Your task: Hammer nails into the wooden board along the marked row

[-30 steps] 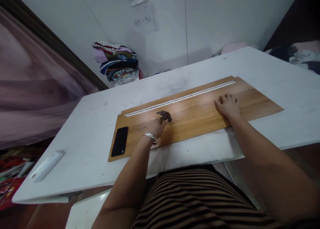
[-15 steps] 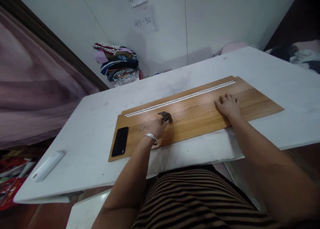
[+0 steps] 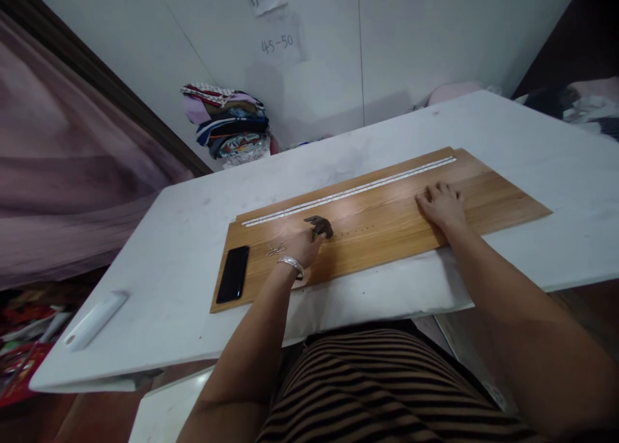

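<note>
Left hand [image 3: 302, 247] curls its fingers round a dark metal hammer [image 3: 321, 226] over a long brown wooden board [image 3: 493, 196], left half; right hand [image 3: 443, 207] rests spread-fingered, right half; white tabletop [image 3: 401, 137] extends past the far edge.

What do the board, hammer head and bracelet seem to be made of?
Board: wood or wood-look laminate, satin; visible grain, soft sheen.
Hammer head: probably steel, dull; dark colour, claw shape.
Bracelet: likely metal, fairly shiny; silvery, bright look.
</note>
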`<state>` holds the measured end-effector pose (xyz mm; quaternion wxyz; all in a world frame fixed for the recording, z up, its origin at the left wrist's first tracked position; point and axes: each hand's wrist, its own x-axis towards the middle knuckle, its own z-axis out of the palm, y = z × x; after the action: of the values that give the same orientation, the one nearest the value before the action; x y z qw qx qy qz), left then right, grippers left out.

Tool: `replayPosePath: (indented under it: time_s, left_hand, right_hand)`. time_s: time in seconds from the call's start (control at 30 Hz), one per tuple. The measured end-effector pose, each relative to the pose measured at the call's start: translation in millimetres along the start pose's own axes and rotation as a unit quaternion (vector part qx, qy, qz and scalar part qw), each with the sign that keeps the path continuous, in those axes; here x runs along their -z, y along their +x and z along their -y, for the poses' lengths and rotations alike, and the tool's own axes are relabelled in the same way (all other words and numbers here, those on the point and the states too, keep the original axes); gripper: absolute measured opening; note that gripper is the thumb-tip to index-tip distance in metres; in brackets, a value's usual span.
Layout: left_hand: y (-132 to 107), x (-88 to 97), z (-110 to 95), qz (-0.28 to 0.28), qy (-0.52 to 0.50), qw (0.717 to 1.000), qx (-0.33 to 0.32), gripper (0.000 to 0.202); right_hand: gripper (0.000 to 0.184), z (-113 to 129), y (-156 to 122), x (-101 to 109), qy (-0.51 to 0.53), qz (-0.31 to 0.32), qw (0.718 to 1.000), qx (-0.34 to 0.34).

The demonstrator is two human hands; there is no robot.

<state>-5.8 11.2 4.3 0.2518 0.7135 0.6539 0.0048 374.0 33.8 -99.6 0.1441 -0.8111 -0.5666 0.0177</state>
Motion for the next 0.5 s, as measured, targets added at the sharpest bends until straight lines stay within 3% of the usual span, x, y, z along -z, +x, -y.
replayPosePath:
  time_s: [0.5]
  left_hand:
    - [0.4, -0.8, 0.4, -0.007, 0.006, 1.000, -0.008, 0.033]
  right_hand:
    - [0.061, 1.5, -0.5, 2.8, -0.014, 0.006, 1.000, 0.001]
